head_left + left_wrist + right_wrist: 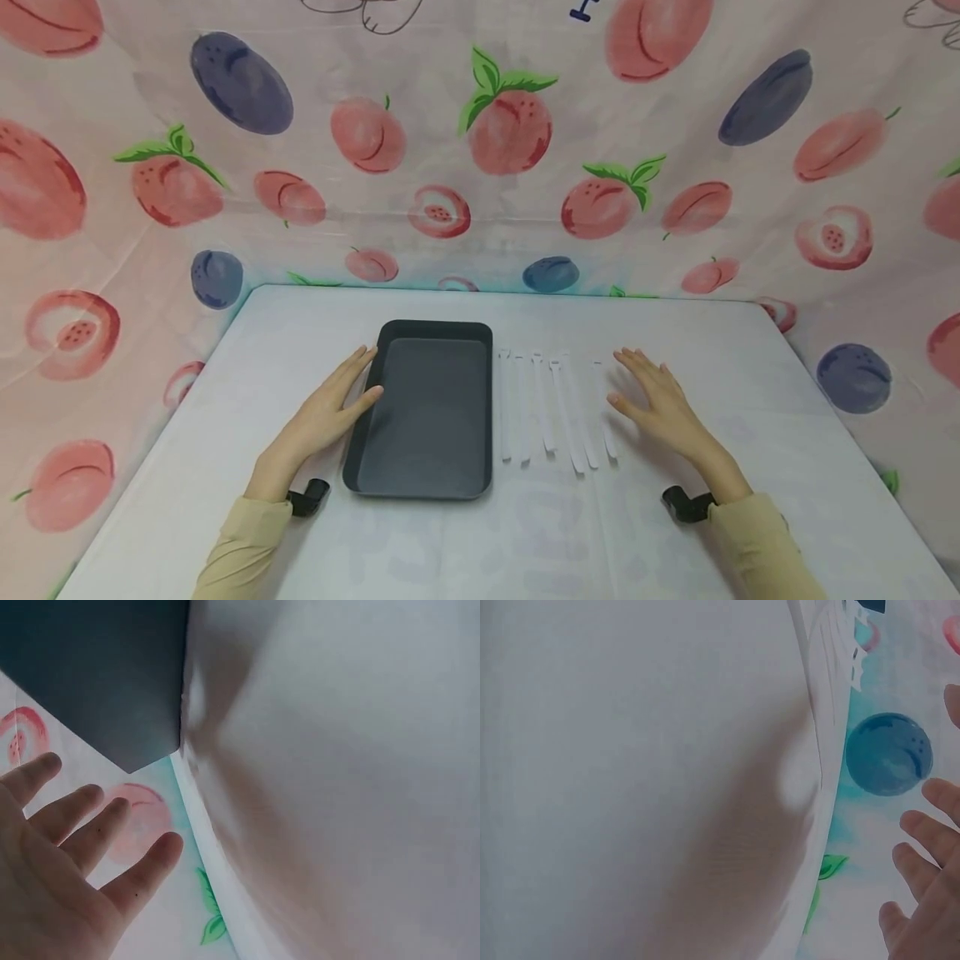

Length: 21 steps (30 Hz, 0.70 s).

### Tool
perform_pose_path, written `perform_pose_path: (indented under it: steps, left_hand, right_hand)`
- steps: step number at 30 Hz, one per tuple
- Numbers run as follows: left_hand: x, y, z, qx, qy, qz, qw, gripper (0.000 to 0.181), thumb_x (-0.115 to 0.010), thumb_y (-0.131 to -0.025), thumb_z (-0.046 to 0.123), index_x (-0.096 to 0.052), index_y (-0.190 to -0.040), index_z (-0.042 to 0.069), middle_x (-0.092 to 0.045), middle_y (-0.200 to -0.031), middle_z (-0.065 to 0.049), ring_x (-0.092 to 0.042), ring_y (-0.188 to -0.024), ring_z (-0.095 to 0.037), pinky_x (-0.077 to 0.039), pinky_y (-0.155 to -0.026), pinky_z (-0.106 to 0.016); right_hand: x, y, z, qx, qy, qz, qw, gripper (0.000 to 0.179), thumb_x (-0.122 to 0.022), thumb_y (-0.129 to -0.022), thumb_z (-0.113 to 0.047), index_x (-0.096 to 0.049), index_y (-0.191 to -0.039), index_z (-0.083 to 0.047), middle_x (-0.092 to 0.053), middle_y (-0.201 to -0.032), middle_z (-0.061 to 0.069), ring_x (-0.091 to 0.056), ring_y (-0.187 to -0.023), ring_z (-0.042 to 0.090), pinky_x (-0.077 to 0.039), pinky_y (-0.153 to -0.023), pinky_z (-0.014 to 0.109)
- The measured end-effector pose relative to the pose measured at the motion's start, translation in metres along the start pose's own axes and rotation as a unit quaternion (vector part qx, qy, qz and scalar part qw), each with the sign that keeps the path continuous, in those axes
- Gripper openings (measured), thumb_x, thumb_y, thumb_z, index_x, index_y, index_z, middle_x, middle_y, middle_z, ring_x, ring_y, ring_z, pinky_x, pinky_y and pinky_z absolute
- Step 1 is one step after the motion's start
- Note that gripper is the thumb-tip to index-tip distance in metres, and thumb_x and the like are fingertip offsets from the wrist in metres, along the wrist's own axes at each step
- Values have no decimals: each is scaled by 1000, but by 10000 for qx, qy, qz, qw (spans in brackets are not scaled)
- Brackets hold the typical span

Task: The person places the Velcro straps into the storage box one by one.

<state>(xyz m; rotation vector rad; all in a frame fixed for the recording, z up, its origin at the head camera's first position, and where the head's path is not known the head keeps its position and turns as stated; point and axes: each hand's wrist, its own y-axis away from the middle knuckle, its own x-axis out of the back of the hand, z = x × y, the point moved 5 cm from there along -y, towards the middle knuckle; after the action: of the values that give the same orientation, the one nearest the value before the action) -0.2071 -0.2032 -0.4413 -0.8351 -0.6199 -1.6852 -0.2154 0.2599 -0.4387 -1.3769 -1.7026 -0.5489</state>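
Note:
A dark grey rectangular tray [433, 417] with raised sides lies near the middle of the table; nothing is in it. By its left side is my left hand [318, 419], fingers straight and thumb over the rim in the head view; whether it touches cannot be told. The left wrist view shows that hand [75, 862] with fingers spread, holding nothing. Several thin white strips [557, 408], each with a small wider end at the top, lie side by side right of the tray. My right hand [660, 408] hovers right of them, fingers extended, nothing held.
A white cloth covers the table [555, 542]. Behind it and at both sides hangs a fruit-printed curtain [510, 242]. Black wrist devices [309, 498] sit at both cuffs.

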Motion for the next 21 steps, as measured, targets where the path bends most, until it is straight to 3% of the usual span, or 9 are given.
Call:
perform_pose_path:
  steps: [6, 12, 21]
  left_hand:
    - [0, 0, -4, 98, 275, 40, 9996, 68, -51, -96, 46, -19, -154, 29, -19, -162, -7, -19, -148, -38, -20, -112, -65]
    - [1, 0, -7, 77, 632, 136, 9979, 66, -52, -96, 44, -24, -153, 26, -26, -159, -13, -34, -139, -45, -30, -108, -63]
    - [0, -1, -12, -32, 1089, 115, 9940, 66, -57, -95, 39, -29, -152, 21, -32, -156, -17, -36, -140, -39, -38, -107, -54]
  right_hand:
    - [-1, -4, 4, -120, -78, -206, 9997, 67, -63, -92, -33, -35, -148, -7, -33, -153, 24, -21, -145, 43, -8, -114, 63]
    - [-1, -9, 7, -160, -103, -350, 9992, 68, -63, -92, -32, -34, -148, -6, -33, -152, 24, -23, -143, 45, -9, -115, 62]
    - [-4, -17, 14, -277, -233, -477, 9982, 67, -61, -93, -30, -33, -148, -6, -34, -152, 25, -26, -141, 45, -11, -115, 62]
